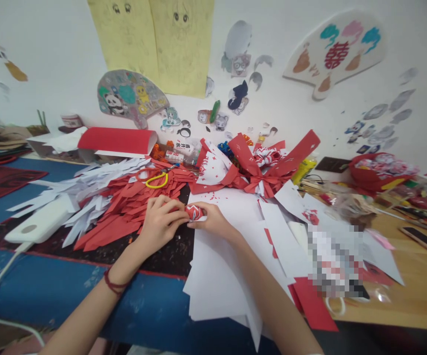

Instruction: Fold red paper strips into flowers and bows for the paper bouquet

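Note:
My left hand (160, 221) and my right hand (213, 221) meet over the table, both pinched on a small folded piece of red and white paper (195, 212). The left wrist wears a red string bracelet (112, 283). Under the right hand lies a stack of white paper sheets (221, 276). To the left of the hands spreads a heap of pointed red and white paper strips (106, 202).
Yellow-handled scissors (157, 179) lie on the strip heap. A folded red and white paper bundle (258, 165) sits behind the hands. A white power bank (39, 222) with a cable rests at left. Craft clutter fills the right side; a red box (117, 140) stands by the wall.

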A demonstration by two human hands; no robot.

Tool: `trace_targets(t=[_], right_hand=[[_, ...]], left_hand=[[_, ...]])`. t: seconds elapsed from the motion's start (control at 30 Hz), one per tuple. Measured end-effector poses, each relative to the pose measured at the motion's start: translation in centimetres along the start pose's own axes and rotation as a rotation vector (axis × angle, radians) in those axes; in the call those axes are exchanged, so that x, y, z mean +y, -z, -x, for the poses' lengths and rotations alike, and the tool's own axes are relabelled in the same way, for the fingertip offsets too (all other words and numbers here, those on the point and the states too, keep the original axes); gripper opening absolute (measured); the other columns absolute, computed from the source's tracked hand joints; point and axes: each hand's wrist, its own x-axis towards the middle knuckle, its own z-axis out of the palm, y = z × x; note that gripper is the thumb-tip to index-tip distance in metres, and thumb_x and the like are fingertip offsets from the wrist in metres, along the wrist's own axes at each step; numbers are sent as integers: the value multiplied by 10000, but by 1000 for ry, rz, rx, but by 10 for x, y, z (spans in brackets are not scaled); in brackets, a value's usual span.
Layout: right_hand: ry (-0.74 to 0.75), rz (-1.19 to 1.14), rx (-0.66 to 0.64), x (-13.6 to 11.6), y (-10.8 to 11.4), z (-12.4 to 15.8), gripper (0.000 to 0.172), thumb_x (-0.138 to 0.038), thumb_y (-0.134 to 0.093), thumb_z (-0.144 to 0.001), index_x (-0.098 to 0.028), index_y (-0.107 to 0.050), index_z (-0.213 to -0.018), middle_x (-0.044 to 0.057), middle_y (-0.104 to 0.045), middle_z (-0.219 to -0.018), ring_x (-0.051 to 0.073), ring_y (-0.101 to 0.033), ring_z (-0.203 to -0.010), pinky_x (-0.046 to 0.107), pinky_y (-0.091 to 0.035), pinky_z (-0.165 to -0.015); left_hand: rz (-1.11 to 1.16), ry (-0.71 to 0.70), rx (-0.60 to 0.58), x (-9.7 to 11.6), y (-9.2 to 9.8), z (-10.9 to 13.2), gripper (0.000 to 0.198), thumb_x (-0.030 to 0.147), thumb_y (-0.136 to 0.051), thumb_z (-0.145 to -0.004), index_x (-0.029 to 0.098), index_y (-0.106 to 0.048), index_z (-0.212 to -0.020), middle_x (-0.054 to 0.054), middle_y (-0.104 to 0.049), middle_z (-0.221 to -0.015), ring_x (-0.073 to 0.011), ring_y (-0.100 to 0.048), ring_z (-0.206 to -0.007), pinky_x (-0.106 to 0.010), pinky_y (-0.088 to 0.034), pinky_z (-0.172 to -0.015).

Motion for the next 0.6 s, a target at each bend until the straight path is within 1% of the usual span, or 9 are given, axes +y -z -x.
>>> trace_targets(t=[0.07, 0.13, 0.27, 0.4, 0.47, 0.6], right_hand=[[5, 11, 12, 0, 1, 0, 524, -368, -805, -657, -148, -660, -1109, 76, -689, -1040, 212, -638, -914, 330, -482, -844], [20, 36, 19, 1, 3, 0, 536, -369, -815, -646, -154, -662, -1112, 80, -686, -1060, 216, -634, -937, 331, -478, -854], [29, 99, 22, 0, 3, 0, 559, -365, -837, -618, -170, -668, -1114, 79, -688, -1058, 216, -639, -931, 331, -481, -849], [44, 140, 53, 0, 0, 0, 542, -354, -842, -613, -195, -672, -1103, 63, -691, -1044, 210, -641, -918, 325, -486, -836], [61, 140, 69, 1, 0, -1, 534, -354, -832, -630, -196, -665, -1112, 63, -688, -1051, 206, -642, -914, 319, -487, -830], [85, 150, 94, 1, 2, -1, 510, -352, -811, -664, -213, -654, -1129, 60, -684, -1070, 206, -638, -931, 315, -487, -823]], left_hand=[[-12, -6, -1, -1, -1, 0, 148, 297, -592, -886, 320, -738, -885, -18, -698, -1001, -229, -478, -910, -413, -283, -786], [-16, -20, -10, -1, -1, 0, 149, 289, -589, -888, 316, -736, -877, -19, -695, -994, -227, -474, -900, -410, -284, -780], [-15, -37, -52, 2, -1, -3, 165, 229, -557, -897, 256, -700, -819, -30, -677, -976, -219, -482, -883, -403, -291, -769], [-27, -20, -83, 5, -1, -4, 144, 170, -536, -886, 220, -655, -821, -39, -665, -979, -221, -497, -894, -407, -302, -783], [-37, 0, -60, 6, -2, -3, 129, 174, -540, -886, 220, -648, -832, -38, -666, -990, -222, -499, -898, -405, -305, -782], [-61, 21, 30, 6, -2, -2, 101, 234, -571, -890, 241, -661, -845, -33, -673, -1006, -231, -497, -917, -405, -303, -778]])
